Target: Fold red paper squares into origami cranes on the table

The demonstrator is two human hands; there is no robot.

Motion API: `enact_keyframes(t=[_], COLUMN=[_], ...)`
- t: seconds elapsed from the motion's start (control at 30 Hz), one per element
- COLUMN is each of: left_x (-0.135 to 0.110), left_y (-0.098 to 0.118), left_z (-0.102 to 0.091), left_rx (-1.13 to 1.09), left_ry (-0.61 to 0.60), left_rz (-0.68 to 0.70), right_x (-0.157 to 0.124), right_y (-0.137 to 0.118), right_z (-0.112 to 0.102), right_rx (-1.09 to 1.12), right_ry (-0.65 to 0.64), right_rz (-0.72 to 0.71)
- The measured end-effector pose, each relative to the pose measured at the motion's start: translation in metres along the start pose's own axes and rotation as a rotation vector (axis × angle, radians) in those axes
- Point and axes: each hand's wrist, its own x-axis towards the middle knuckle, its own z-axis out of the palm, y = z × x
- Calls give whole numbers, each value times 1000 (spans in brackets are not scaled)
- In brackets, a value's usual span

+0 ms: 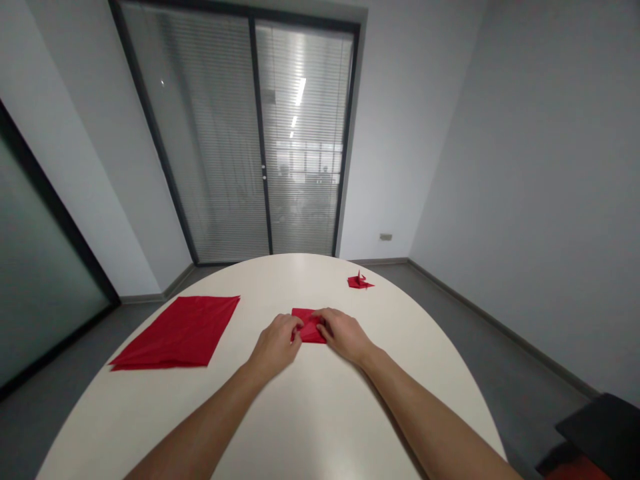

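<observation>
A small piece of red folded paper (314,337) lies on the table in front of me, with both hands on it. My left hand (280,341) is closed at its left edge, thumb and fingers pinching the paper there. Over the right part, my right hand (344,333) has bent fingers and grips the paper near its upper and right side. The fingers cover some of the folds, so their exact shape is partly hidden.
The round white table (300,427) carries a stack of red paper sheets (180,333) at the left. A red origami crane (359,281) stands at the back right. Beyond the table are glass doors with blinds (225,147). A dark chair (603,430) is at the lower right.
</observation>
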Motion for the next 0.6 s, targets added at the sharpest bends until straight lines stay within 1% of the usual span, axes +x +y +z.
enact_keyframes(t=[0.13,0.4,0.6], left_x=[0,0,0], left_y=[1,-1,-1], left_z=[-1,0,0], left_rx=[14,11,16], left_ry=[-1,-2,-16], left_rz=[-2,54,52], right_x=[0,0,0], right_y=[0,0,0], right_z=[0,1,0], right_rx=[9,21,6], right_ry=[-6,4,-10], right_rz=[-9,-24,-26])
